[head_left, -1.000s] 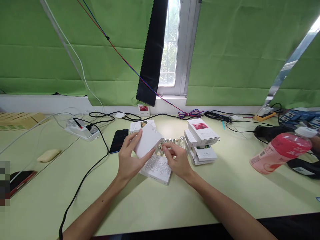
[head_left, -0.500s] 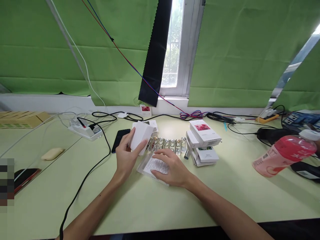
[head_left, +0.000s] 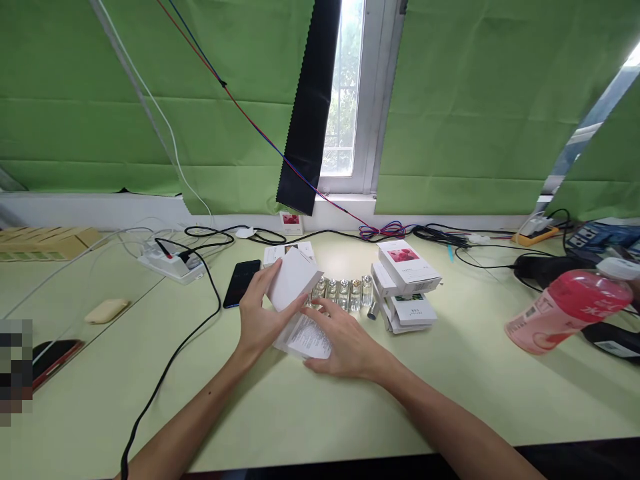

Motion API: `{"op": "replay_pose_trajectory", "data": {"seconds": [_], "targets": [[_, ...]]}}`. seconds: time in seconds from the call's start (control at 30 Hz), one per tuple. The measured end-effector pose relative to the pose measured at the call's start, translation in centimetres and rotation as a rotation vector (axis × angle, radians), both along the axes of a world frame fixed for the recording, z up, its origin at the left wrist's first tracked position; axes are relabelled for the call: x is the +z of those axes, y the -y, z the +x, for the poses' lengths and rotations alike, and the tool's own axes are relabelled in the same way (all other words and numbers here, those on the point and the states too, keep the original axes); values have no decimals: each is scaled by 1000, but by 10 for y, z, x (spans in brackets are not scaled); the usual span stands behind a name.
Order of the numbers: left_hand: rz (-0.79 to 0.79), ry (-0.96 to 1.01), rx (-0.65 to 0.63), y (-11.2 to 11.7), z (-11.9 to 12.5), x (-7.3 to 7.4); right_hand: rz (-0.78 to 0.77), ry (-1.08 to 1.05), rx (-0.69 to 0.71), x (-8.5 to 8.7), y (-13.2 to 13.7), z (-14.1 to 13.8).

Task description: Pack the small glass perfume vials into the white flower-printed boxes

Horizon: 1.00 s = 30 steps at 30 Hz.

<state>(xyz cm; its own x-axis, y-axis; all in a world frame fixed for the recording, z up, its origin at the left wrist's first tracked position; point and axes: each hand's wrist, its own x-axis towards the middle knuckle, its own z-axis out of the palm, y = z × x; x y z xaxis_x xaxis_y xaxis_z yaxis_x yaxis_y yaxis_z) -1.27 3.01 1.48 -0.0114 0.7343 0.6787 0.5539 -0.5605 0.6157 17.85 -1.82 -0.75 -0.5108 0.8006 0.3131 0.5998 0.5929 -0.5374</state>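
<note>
My left hand [head_left: 265, 317] grips a plain white box [head_left: 294, 280], tilted above the table. My right hand [head_left: 345, 337] is curled around the edges of a clear plastic tray with a printed sheet [head_left: 307, 337], thumb at its near edge and fingers at its far side. The tray's far end lies beneath the white box. Just behind my hands stands a row of several small glass bottles [head_left: 344, 293], partly hidden by the box. A small silver cylinder [head_left: 373, 310] lies at the row's right end.
Stacked white boxes [head_left: 410, 267] sit to the right, another white box [head_left: 273, 253] behind my left hand. A black phone [head_left: 242, 283] lies at left, near a black cable [head_left: 170, 360] and a power strip [head_left: 173, 263]. A pink drink bottle [head_left: 567, 310] leans far right.
The white box in my left hand has moved slightly right and tilted, covering more of the bottle row. My right hand has shifted a little nearer, its thumb now at the tray's near edge.
</note>
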Motion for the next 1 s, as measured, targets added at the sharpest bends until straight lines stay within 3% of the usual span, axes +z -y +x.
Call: {"op": "replay_pose_trajectory", "data": {"seconds": [0.27, 0.43, 0.77, 1.0], "targets": [[-18, -42, -32, -2, -1, -1, -29, 29, -16, 6, -3, 5], [-32, -67, -41, -3, -3, 3, -52, -26, 55, 6, -6, 13], [-9, -96, 0, -4, -3, 2, 76, -60, 129, 14, -9, 24], [-40, -127, -50, -6, -10, 9, 175, -72, 137, 23, -11, 32]]}}
